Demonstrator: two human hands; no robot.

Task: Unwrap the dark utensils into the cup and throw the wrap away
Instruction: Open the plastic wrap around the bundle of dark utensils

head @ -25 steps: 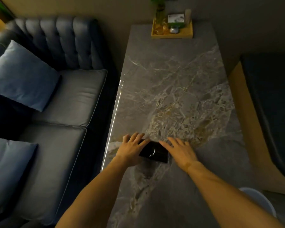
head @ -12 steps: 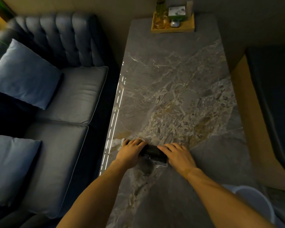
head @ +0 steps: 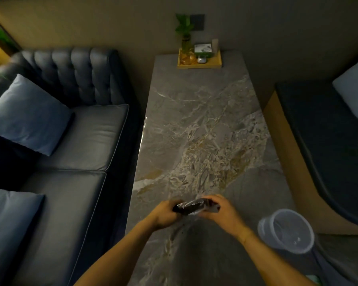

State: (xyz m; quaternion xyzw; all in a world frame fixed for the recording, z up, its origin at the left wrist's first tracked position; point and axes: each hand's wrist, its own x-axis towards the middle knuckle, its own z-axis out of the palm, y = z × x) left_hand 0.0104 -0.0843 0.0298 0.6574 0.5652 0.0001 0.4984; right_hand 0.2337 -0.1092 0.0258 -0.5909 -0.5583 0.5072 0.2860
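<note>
Dark utensils (head: 189,208) in crinkled wrap (head: 212,207)

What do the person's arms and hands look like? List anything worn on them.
Both forearms are bare up to the frame's bottom edge: no sleeves show. The left hand and right hand wear no gloves, and no watch, ring or bracelet is visible in the dim light.

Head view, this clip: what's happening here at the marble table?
A person holds a dark bundle in clear plastic wrap between both hands, just above the near end of the marble table. The left hand grips one end and the right hand the other, where the wrap sticks out. The bundle looks still wrapped; nothing has come out yet. A lined bin stands on the floor to the right. No cup for the utensils can be made out for certain.
</note>
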